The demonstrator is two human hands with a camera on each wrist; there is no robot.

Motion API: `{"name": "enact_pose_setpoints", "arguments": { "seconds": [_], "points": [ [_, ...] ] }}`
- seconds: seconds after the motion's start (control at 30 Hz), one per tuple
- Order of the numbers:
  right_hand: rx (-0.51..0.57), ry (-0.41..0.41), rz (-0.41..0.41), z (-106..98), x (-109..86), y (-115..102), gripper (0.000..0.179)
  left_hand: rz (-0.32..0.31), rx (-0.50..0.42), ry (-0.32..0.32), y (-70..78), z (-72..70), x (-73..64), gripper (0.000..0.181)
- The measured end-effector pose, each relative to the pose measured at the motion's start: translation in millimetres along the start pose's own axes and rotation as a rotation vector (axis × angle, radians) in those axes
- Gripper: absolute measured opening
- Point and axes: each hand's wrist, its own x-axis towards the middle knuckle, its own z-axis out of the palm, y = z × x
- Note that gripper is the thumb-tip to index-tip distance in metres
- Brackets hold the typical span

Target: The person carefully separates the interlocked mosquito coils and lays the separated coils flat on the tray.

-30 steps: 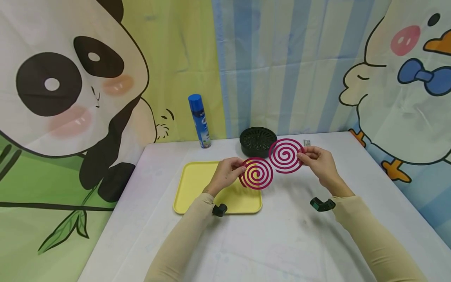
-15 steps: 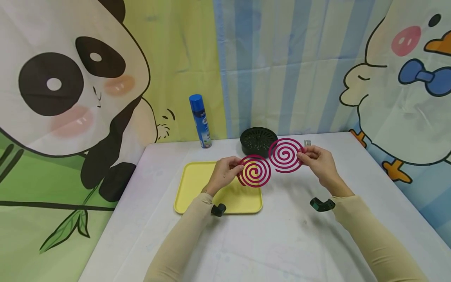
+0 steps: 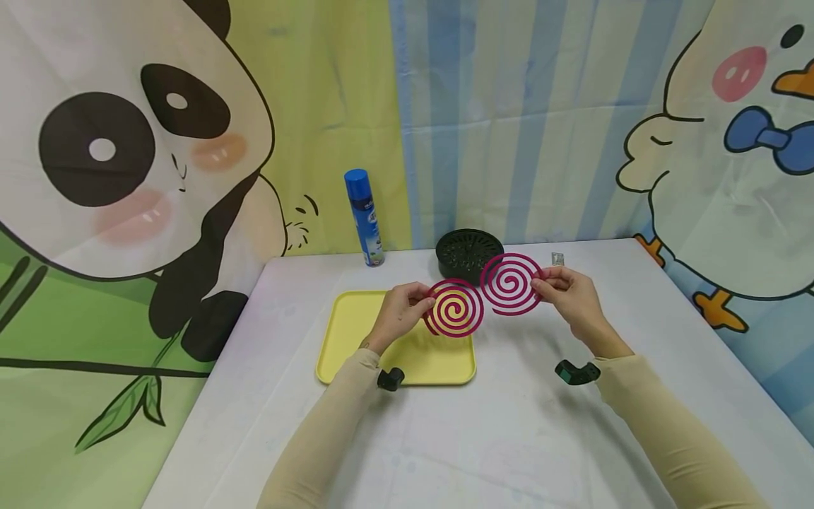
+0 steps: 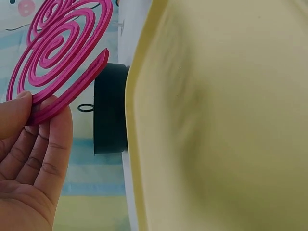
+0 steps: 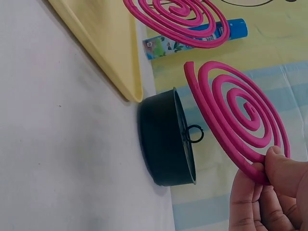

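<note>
Two magenta mosquito coils are held up in the air, one per hand. My left hand (image 3: 399, 313) pinches the left mosquito coil (image 4: 79, 72) at its outer ring between thumb and fingers, over the yellow tray (image 3: 356, 339). My right hand (image 3: 572, 300) pinches the other mosquito coil (image 5: 224, 125) by its outer edge, a little higher and to the right. In the head view the coils are side by side, their near edges close together. Behind them stands a round black mosquito coil holder (image 3: 469, 247) with a slotted lid; the right coil overlaps its edge in this view.
A blue spray can (image 3: 365, 219) stands upright at the back left of the white table (image 3: 509, 445). A small metal piece (image 3: 557, 259) lies near the back edge, right of the black holder. A printed curtain (image 3: 477, 120) hangs behind the table.
The left mosquito coil has shifted slightly left and up with my left hand. My right hand and its coil have moved slightly left. The head view has turned a little.
</note>
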Motion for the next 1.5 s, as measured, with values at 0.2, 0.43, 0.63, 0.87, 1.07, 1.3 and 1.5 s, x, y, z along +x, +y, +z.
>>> {"name": "enact_pose_setpoints", "arguments": {
  "seconds": [0.2,0.43,0.63,0.87,1.07,1.3,1.5],
  "points": [
    [-0.005,-0.009,-0.002,7.0,-0.8,-1.5,0.047,-0.028,-0.008,0.012,-3.3,-2.7,-2.2,0.014],
    [-0.004,-0.019,-0.017,12.6,-2.2,-4.1,0.045,-0.045,0.007,0.042,-9.3,-9.8,-5.1,0.014],
    [0.032,-0.039,-0.021,18.5,-0.1,-2.3,0.045,-0.062,0.0,0.079,-13.1,-17.8,-10.2,0.015],
    [0.046,-0.059,-0.006,28.9,0.1,3.4,0.043,-0.078,-0.002,0.105,-15.9,-23.3,-16.2,0.015],
    [0.032,-0.074,0.015,36.9,-2.2,8.5,0.042,-0.086,0.003,0.144,-22.2,-27.5,-18.9,0.014],
    [0.027,-0.085,0.047,50.4,-8.4,15.8,0.043,-0.111,0.043,0.2,-31.9,-31.8,-28.4,0.015],
    [0.048,-0.103,0.046,59.2,-11.3,16.7,0.044,-0.142,0.05,0.228,-34.7,-35.2,-35.0,0.013]
  ]
}}
